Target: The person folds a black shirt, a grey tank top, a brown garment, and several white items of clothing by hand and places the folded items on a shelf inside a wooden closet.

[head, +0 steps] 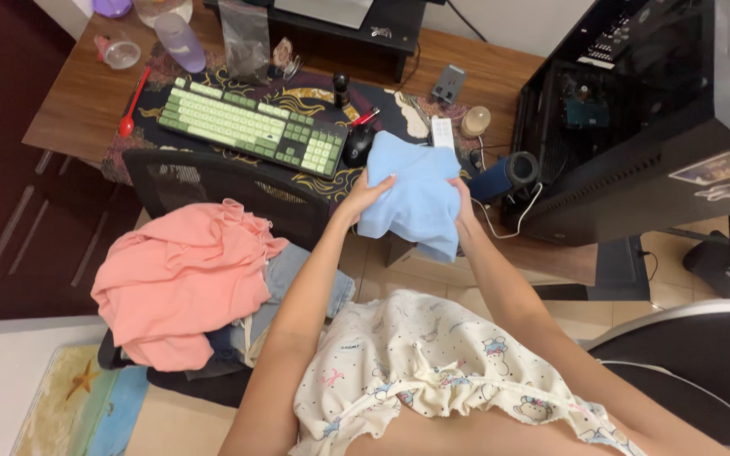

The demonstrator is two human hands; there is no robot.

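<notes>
A light blue garment (411, 194) hangs in the air in front of me, over the desk's front edge. My left hand (365, 196) grips its left side and my right hand (464, 200) grips its right side. The cloth looks partly folded, with its lower end drooping. To my left a pink garment (181, 283) lies crumpled on top of a pile with denim clothes (297, 283) on a black chair (213, 181).
A green keyboard (251, 127), a black mouse (358, 145) and a red spoon (133, 103) lie on the wooden desk (78, 101). A black computer case (635, 118) stands at the right. A second chair's arm (678, 325) curves at lower right.
</notes>
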